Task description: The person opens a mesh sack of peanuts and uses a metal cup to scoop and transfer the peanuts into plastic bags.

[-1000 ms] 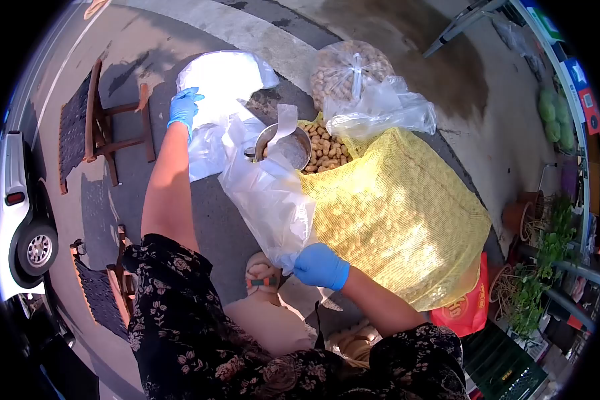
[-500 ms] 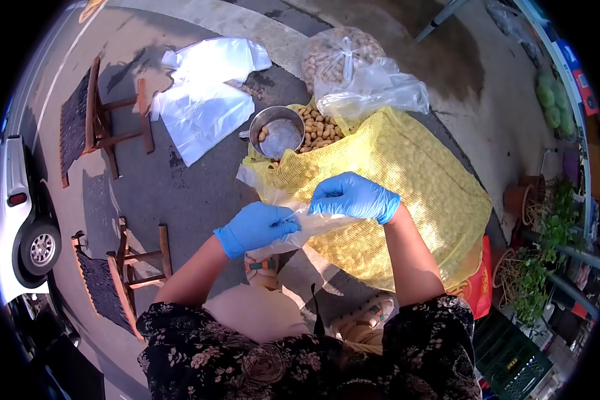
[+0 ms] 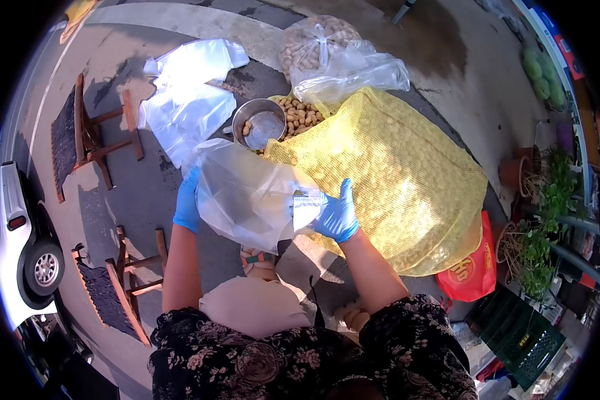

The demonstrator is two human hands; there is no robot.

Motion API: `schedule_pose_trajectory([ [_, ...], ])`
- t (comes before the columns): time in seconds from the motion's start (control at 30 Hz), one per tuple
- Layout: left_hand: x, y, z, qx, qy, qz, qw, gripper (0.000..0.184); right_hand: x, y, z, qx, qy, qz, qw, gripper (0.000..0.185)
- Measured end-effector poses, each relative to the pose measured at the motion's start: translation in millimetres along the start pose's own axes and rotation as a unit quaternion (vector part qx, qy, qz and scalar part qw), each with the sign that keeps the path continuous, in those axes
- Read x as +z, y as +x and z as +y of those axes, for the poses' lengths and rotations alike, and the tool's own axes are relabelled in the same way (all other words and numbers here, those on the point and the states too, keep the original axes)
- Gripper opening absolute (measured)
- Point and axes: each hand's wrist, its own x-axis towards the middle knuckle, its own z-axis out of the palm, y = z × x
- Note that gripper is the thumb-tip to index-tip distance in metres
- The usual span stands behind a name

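Note:
A translucent plastic bag (image 3: 247, 190) is spread wide between my two hands, above the ground in front of me. My left hand (image 3: 188, 203), in a blue glove, grips the bag's left edge; its fingertips are partly hidden by the film. At the bag's right edge is my right hand (image 3: 337, 217), also gloved in blue, beside a printed label. Its thumb sticks up, apart from the fingers, which reach into or behind the film. Just beyond the bag sit a metal cup (image 3: 267, 123) with a few peanuts inside and a heap of loose peanuts (image 3: 303, 119).
A large yellow mesh sack (image 3: 407, 180) lies to the right. Behind it is a tied clear bag of peanuts (image 3: 313, 47). White plastic bags (image 3: 193, 100) lie on the ground. Two wooden folding stools (image 3: 90, 133) stand left, and a green crate (image 3: 520, 337) is at lower right.
My hands have moved apart, and the bag that was bunched between them is now spread wide. My right thumb has lifted away from the film. The view has shifted slightly.

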Motion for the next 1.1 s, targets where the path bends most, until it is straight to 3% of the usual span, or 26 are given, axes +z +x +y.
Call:
schedule_pose_trajectory([
  [0.13,-42,24,-42,0.043,0.073,0.057,0.995,0.027,1,8,5,-0.01,0.071,-0.1,0.992,0.109],
  [0.23,-67,29,-57,0.073,0.17,0.079,0.98,0.029,-24,17,10,-0.044,-0.135,-0.082,0.986,0.108],
  [0.27,-74,28,-61,0.084,0.187,0.092,0.974,0.03,-32,19,7,-0.025,-0.168,-0.126,0.977,0.097],
  [0.37,-82,27,-68,0.099,0.223,0.117,0.963,0.032,-17,26,6,-0.015,-0.365,-0.029,0.93,0.082],
  [0.4,-82,27,-70,0.09,0.225,0.116,0.963,0.033,5,27,12,-0.05,-0.437,0.061,0.896,0.054],
  [0.5,-76,26,-68,0.043,0.252,0.1,0.962,0.033,-5,46,15,-0.024,-0.605,0.181,0.775,0.029],
  [0.53,-71,23,-62,0.023,0.265,0.093,0.959,0.032,-8,52,18,-0.051,-0.581,0.213,0.784,0.019],
  [0.63,-75,30,-41,-0.004,0.308,0.132,0.942,0.039,-4,51,11,-0.086,-0.448,0.226,0.861,0.021],
  [0.67,-86,32,-38,0.037,0.347,0.17,0.921,0.04,1,48,9,-0.099,-0.45,0.224,0.859,0.023],
  [0.73,-84,33,-29,0.118,0.423,0.236,0.867,0.044,-5,47,8,-0.112,-0.445,0.223,0.86,0.024],
  [0.77,-82,30,-28,0.23,0.564,0.255,0.751,0.046,-6,47,7,-0.122,-0.443,0.222,0.86,0.024],
  [0.83,4,-10,0,0.426,0.756,0.26,0.424,0.051,-5,51,14,-0.137,-0.406,0.243,0.87,0.025],
  [0.9,36,-19,-13,0.396,0.691,0.044,0.603,0.055,9,50,22,-0.145,-0.384,0.259,0.874,0.026],
  [0.97,57,-28,-39,0.229,0.65,-0.158,0.707,0.067,19,50,26,-0.138,-0.391,0.232,0.88,0.019],
  [1.07,78,-29,-61,0.117,0.624,-0.14,0.76,0.082,14,51,28,-0.15,-0.371,0.116,0.909,0.015],
  [1.1,71,-23,-65,0.172,0.622,-0.168,0.746,0.087,13,48,24,-0.135,-0.396,0.105,0.902,0.017],
])
